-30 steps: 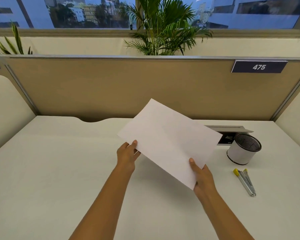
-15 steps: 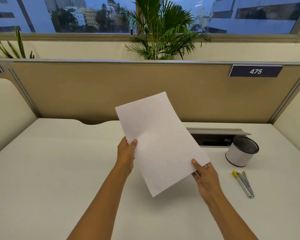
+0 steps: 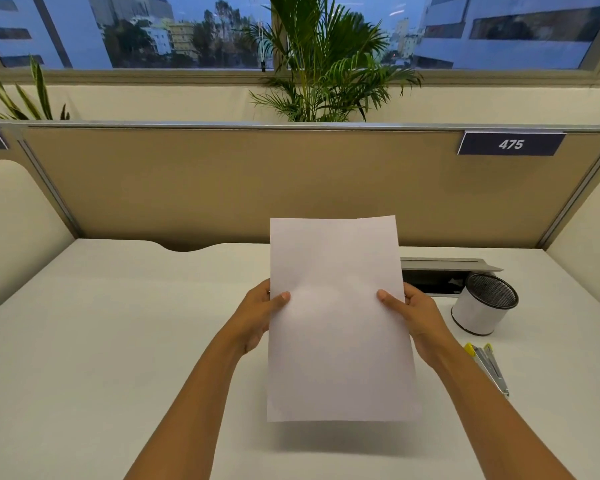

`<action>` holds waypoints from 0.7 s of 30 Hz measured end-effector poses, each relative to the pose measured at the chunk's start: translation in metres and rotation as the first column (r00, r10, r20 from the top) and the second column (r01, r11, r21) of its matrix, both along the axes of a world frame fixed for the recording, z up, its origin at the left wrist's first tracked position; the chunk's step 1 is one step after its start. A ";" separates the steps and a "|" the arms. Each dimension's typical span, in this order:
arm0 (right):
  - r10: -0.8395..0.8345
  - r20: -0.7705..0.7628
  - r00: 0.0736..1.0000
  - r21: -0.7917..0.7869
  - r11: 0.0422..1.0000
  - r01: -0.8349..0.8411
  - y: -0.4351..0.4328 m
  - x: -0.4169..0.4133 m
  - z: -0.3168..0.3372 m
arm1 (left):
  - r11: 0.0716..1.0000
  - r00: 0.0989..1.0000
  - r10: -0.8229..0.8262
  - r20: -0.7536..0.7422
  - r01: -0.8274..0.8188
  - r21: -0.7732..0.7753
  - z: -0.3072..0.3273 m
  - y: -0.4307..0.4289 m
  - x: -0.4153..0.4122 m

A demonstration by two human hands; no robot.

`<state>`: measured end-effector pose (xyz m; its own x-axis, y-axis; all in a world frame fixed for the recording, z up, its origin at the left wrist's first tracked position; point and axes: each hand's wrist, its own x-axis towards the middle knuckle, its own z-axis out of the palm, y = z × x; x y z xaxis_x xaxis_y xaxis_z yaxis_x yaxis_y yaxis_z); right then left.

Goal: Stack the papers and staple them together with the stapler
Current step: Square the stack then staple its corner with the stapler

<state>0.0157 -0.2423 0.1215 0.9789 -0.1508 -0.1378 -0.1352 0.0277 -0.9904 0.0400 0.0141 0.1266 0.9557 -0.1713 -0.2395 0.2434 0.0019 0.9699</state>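
Left hand (image 3: 257, 315), right hand (image 3: 417, 311) — smooth rectangular papers (image 3: 338, 320)

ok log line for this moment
white paper sheets upright above desk | left hand, right hand grip sides | yellow-tipped metal stapler untouched

Fingers (image 3: 257, 318) behind papers (image 3: 336, 323) — sheet count unclear.

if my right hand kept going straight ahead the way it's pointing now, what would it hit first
Probably the open cable box in the desk, just beyond the right hand holding the papers; depth is unclear, so it might pass above it.
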 end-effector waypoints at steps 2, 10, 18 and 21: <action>-0.019 0.002 1.000 0.006 1.000 0.019 0.002 -0.001 -0.004 | 0.999 0.999 0.048 0.014 -0.048 0.010 0.000 -0.003 0.000; -0.053 -0.054 0.997 -0.003 0.999 0.053 0.017 -0.013 -0.026 | 0.931 0.939 0.323 0.115 -0.337 0.140 0.002 -0.016 0.001; -0.121 -0.060 0.991 -0.010 0.993 0.121 0.004 -0.011 -0.035 | 0.913 0.924 0.373 0.087 -0.382 0.147 -0.003 -0.017 0.003; -0.240 0.012 0.971 -0.069 0.968 0.241 -0.013 -0.007 -0.041 | 0.911 0.923 0.376 0.076 -0.384 0.151 -0.007 -0.016 0.005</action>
<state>0.0084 -0.2556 0.0806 0.9132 -0.3909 -0.1151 -0.1293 -0.0102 -0.9916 0.0446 -0.0023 0.1194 0.9511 0.2443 -0.1891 0.2119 -0.0706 0.9747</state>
